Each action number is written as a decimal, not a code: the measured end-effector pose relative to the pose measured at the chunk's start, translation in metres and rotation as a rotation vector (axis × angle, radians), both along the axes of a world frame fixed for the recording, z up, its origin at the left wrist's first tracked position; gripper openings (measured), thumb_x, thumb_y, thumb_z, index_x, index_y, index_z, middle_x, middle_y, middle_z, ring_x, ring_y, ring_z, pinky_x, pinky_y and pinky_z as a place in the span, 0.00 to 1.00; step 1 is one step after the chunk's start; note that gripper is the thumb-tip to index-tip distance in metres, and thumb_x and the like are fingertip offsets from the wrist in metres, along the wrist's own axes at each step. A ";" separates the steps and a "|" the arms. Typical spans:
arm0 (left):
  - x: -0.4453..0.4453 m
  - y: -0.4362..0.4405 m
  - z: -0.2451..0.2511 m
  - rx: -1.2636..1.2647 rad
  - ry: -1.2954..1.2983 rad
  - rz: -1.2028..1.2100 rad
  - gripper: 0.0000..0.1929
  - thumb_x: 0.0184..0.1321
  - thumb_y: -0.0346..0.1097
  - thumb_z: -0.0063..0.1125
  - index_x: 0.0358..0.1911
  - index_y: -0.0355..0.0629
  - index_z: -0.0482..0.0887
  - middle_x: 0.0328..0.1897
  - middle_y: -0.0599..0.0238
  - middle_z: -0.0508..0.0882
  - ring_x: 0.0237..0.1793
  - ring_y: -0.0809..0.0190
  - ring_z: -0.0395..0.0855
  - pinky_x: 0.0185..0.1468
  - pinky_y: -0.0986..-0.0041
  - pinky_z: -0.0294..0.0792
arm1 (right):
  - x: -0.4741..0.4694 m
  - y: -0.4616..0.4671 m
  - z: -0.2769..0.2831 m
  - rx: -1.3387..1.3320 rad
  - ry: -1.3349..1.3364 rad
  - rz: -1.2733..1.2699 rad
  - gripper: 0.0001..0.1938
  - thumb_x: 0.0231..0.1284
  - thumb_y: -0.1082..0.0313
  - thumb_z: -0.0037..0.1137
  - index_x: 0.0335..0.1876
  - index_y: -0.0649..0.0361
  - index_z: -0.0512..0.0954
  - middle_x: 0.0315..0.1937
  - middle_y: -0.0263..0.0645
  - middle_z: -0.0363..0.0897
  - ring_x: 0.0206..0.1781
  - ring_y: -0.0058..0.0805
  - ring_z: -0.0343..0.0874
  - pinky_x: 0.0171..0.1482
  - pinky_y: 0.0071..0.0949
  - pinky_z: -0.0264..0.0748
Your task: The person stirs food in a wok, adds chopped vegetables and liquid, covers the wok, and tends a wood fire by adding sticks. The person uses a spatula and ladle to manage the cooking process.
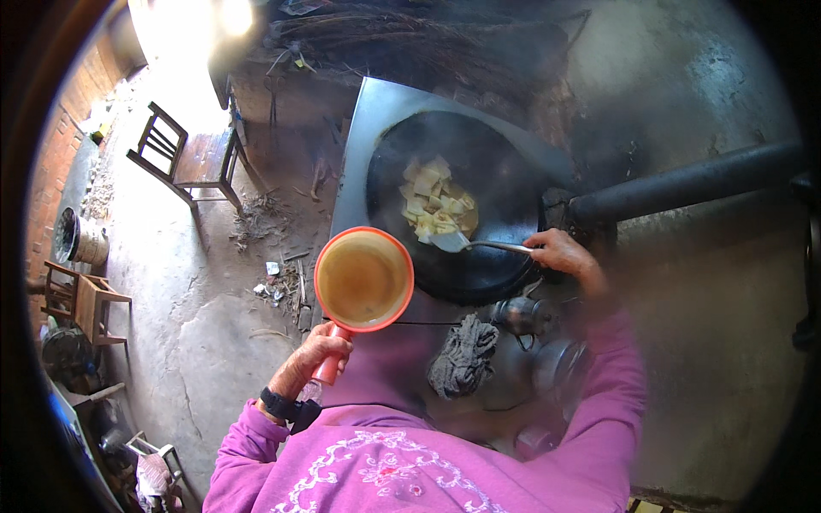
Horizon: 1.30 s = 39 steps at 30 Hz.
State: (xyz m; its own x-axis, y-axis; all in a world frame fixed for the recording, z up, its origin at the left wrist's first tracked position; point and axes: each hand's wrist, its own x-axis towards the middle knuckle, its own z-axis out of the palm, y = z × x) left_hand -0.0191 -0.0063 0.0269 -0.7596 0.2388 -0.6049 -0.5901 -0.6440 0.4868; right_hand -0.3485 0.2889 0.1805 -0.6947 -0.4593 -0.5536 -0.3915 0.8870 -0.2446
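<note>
My left hand [326,351] grips the handle of an orange plastic ladle [408,288], held level at the stove's left front corner. Brownish liquid [362,282] lies inside it. Over the right rim of a large black wok [494,276], my right hand [563,251] holds a metal spatula [497,245] by its handle. The spatula's blade touches the near edge of a heap of pale, flat-cut food pieces [436,195] in the wok. Haze, apparently steam, blurs the wok's far side.
A grey rag [463,359] and a small metal pot [521,314] sit at the stove's front. A black stovepipe [686,183] runs off to the right. Dry brushwood [417,32] is piled behind. To the left stand a wooden chair [204,157], a smaller chair [93,304] and a bucket [90,240].
</note>
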 end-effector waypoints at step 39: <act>-0.001 0.000 -0.006 0.010 -0.030 -0.009 0.16 0.43 0.28 0.55 0.38 0.39 0.68 0.21 0.67 0.73 0.14 0.68 0.73 0.18 0.77 0.69 | -0.022 -0.018 -0.126 -1.062 -0.653 -1.169 0.05 0.60 0.72 0.41 0.39 0.61 0.67 0.24 0.36 0.67 0.14 0.11 0.55 0.12 0.09 0.50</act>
